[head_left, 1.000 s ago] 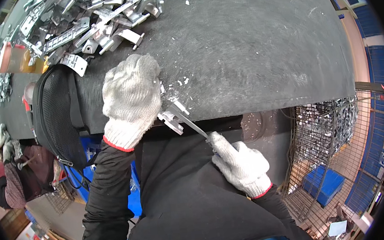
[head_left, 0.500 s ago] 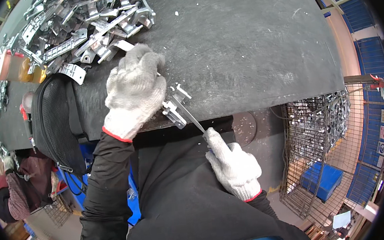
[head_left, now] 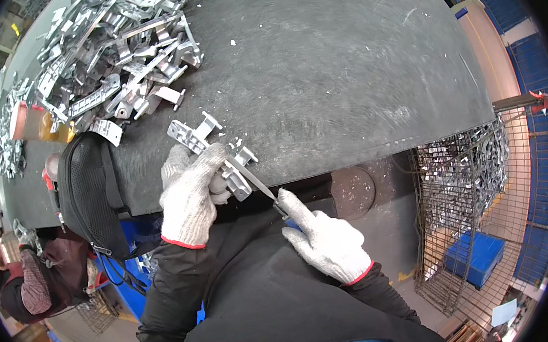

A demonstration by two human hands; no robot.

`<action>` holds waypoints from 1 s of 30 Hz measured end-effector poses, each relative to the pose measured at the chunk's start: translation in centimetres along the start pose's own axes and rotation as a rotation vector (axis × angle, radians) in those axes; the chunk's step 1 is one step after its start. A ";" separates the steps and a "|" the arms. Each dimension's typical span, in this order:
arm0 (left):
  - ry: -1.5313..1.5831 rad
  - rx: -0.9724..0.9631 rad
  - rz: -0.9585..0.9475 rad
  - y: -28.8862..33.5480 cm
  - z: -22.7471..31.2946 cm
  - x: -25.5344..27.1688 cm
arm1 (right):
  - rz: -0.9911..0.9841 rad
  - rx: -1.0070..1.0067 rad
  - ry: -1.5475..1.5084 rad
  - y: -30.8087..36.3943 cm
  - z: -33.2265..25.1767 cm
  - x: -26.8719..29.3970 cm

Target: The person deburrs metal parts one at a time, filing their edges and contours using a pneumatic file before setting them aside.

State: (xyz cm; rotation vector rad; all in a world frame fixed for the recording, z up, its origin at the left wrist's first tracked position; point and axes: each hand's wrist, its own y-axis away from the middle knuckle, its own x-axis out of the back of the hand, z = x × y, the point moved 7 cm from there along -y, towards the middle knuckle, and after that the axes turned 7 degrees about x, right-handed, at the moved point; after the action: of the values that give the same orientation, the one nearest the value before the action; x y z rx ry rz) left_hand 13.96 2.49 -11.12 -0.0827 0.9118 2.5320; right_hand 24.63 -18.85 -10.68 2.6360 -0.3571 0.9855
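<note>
A silvery cast-metal bracket (head_left: 238, 183) lies at the near edge of the grey table, its far end sticking out past my glove. My left hand (head_left: 191, 194), in a white knit glove with a red cuff, is closed around its middle. Gloved the same way, my right hand (head_left: 324, 239) grips the handle of a flat metal file (head_left: 255, 182), index finger stretched along it. The narrow blade slants up to the left and rests against the near end of the bracket. Most of the handle is hidden in my palm.
A big heap of similar brackets (head_left: 118, 61) covers the table's far left. Nearer stand a black mesh bag (head_left: 87, 190) and a jar (head_left: 48, 125). Right of the table, a wire cage (head_left: 454, 214) holds more metal parts, with a blue bin (head_left: 476, 259). Another person (head_left: 49, 278) works at left.
My left hand has come nearer and turned, bringing more of the bracket into sight. The file has shifted slightly left with my right hand and still meets the bracket.
</note>
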 end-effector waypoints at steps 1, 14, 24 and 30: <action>-0.003 0.013 -0.049 -0.2 0.1 -0.3 | -0.007 -0.010 0.120 0.1 -0.3 0.5; -0.033 0.007 0.006 -0.5 0.2 -1.5 | 0.040 0.010 0.205 0.4 -1.5 0.9; 0.046 -0.078 0.001 0.6 0.7 -2.8 | -0.071 -0.161 0.282 0.6 -3.0 2.0; 0.152 -0.146 -0.333 2.6 0.6 -3.3 | 0.128 -0.178 0.059 1.7 -0.9 4.3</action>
State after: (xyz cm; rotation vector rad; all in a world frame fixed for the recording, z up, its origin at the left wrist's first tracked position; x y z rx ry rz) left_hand 15.85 -0.26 -8.45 -0.4398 0.6995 2.2974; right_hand 26.68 -20.58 -6.80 2.4445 -0.5773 1.0174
